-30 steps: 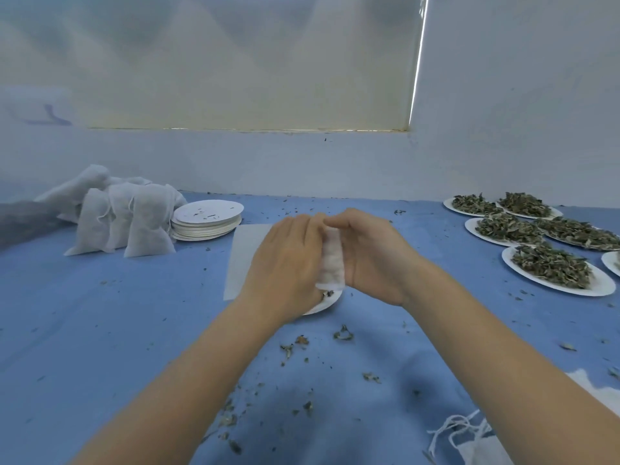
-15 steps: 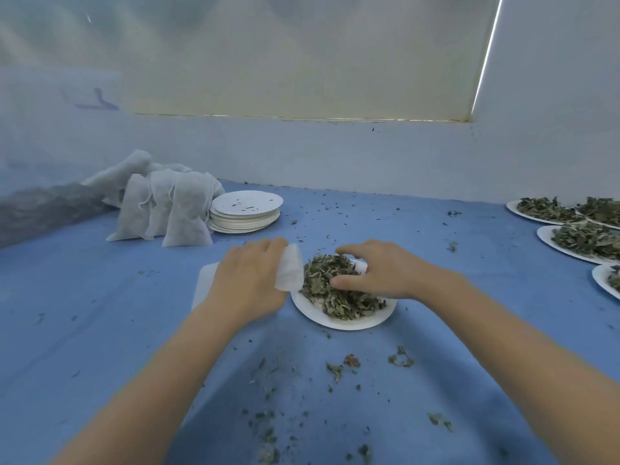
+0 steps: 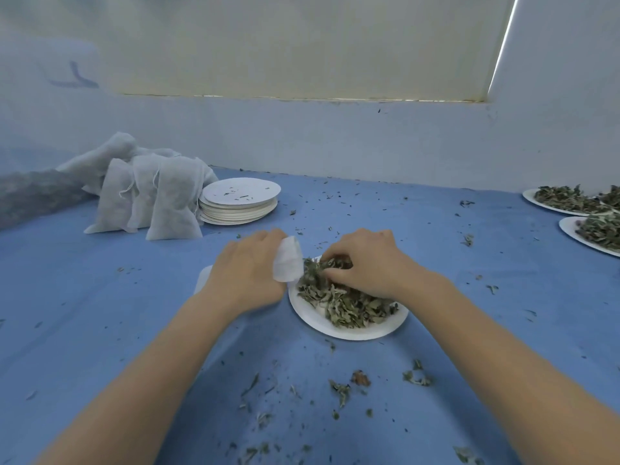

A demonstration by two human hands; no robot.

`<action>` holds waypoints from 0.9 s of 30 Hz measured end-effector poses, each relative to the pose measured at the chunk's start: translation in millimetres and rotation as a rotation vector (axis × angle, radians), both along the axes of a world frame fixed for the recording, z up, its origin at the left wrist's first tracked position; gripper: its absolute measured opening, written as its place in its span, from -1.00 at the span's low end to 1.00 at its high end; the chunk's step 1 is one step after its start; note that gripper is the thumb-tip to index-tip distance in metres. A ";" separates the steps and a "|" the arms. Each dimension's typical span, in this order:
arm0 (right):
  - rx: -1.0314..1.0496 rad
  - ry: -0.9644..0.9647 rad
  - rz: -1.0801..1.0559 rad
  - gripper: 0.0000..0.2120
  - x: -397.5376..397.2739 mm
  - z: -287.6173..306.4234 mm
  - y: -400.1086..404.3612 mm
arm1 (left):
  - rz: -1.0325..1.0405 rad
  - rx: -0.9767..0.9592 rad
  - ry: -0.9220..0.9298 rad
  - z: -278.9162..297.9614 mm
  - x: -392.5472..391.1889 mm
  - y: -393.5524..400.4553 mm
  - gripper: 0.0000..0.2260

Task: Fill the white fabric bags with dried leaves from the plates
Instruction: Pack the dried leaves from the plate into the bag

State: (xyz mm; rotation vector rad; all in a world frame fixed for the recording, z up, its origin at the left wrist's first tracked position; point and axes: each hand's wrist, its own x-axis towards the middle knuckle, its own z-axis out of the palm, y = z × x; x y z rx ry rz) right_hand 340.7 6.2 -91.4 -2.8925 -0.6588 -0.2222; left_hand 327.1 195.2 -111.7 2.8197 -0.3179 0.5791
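Blue cloth (image 3: 100, 313) everywhere; left hand (image 3: 248, 276) pinches the bag (image 3: 288, 263), mouth possibly sagging, right hand (image 3: 365, 263) clutches leaves (image 3: 349, 307) — a spill threatens.

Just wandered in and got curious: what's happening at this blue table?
A person is stuffing dried leaves into a white fabric bag. The left hand holds the bag beside a paper plate, while the right hand gathers leaves from it. Filled bags and a stack of used plates sit at the far left.
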 end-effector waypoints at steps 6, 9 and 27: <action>0.191 -0.063 -0.008 -0.74 -7.7 16.8 -15.0 | -0.033 -0.065 0.033 -2.3 -1.2 -5.8 -0.61; 0.305 -0.104 0.010 -0.74 -12.5 24.9 -18.4 | -0.040 -0.111 0.029 -1.8 -3.8 -8.3 -0.60; 0.581 0.091 0.123 -0.77 -26.0 19.5 6.7 | -0.020 -0.300 -0.041 -6.9 -10.9 -33.6 -0.68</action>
